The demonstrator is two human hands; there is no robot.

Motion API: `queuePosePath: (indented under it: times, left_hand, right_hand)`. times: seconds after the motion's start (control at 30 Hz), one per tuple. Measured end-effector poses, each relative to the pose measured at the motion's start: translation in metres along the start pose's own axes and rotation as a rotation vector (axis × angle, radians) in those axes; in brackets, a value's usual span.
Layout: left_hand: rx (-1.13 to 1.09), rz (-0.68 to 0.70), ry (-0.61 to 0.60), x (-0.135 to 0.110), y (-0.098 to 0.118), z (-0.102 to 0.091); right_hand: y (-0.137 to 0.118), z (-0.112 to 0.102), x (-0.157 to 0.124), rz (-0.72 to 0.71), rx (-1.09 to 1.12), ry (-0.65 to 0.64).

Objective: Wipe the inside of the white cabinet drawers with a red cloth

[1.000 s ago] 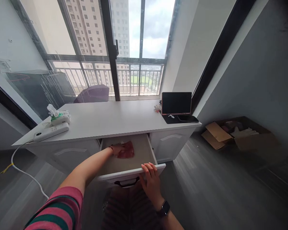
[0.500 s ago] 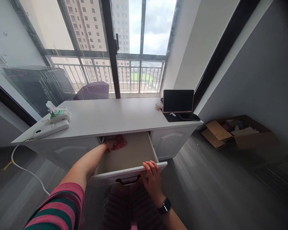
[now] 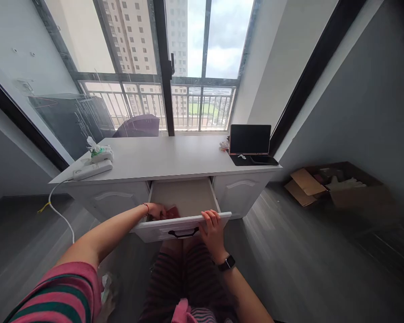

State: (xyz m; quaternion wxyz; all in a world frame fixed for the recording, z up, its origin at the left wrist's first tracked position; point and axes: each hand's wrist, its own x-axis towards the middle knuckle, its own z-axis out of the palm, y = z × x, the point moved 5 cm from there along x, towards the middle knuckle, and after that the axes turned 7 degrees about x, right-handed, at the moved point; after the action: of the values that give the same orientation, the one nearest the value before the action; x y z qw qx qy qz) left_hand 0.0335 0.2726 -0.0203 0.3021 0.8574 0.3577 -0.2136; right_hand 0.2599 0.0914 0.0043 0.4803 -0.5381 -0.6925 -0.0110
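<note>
An open drawer (image 3: 191, 194) sticks out from the middle of the white desk (image 3: 161, 159). Inside it, near the front left corner, my left hand (image 3: 157, 211) is closed on a red cloth (image 3: 172, 212), pressed down on the drawer floor; the fingertips are partly hidden. At the right end of the drawer's front panel, my right hand (image 3: 212, 229) grips the top edge, fingers over the rim and thumb on the outer face. A dark handle (image 3: 183, 233) sits on that panel, left of the right hand.
On the desk's left stand a tissue pack (image 3: 101, 153) and a white power strip (image 3: 92, 169) with a hanging cord. A tablet (image 3: 250, 139) and a black phone (image 3: 264, 160) are at the right. An open cardboard box (image 3: 350, 197) lies on the floor to the right.
My left hand has moved the red cloth from the back left of the drawer toward its front left corner. My right hand keeps its hold on the drawer front. The view has shifted slightly.
</note>
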Motion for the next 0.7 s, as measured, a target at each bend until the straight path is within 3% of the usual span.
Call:
queuePosePath:
  times: [0.2, 0.3, 0.4, 0.5, 0.57, 0.63, 0.7]
  left_hand:
    - [-0.032, -0.023, -0.088, -0.016, 0.017, 0.006]
    - [-0.113, -0.078, -0.05, -0.03, 0.02, -0.004]
    - [-0.227, -0.101, 0.048, -0.059, 0.023, -0.019]
    - [-0.415, -0.062, 0.311, -0.104, 0.028, -0.034]
    - [-0.53, -0.04, 0.55, -0.14, 0.032, -0.03]
    - [-0.61, -0.048, 0.815, -0.174, 0.034, -0.01]
    - [-0.643, -0.149, 1.121, -0.202, 0.033, 0.026]
  right_hand:
    - [-0.002, -0.004, 0.001, -0.004, 0.011, -0.028]
    - [-0.003, -0.009, 0.002, -0.009, 0.012, -0.067]
    - [-0.004, -0.016, 0.005, -0.016, 0.05, -0.105]
    - [-0.002, -0.025, 0.009, -0.015, 0.131, -0.128]
    - [0.003, -0.033, 0.01, 0.009, 0.167, -0.11]
    - [0.012, -0.044, 0.009, 0.062, 0.126, -0.038]
    - [0.023, -0.056, 0.006, 0.134, 0.016, 0.063]
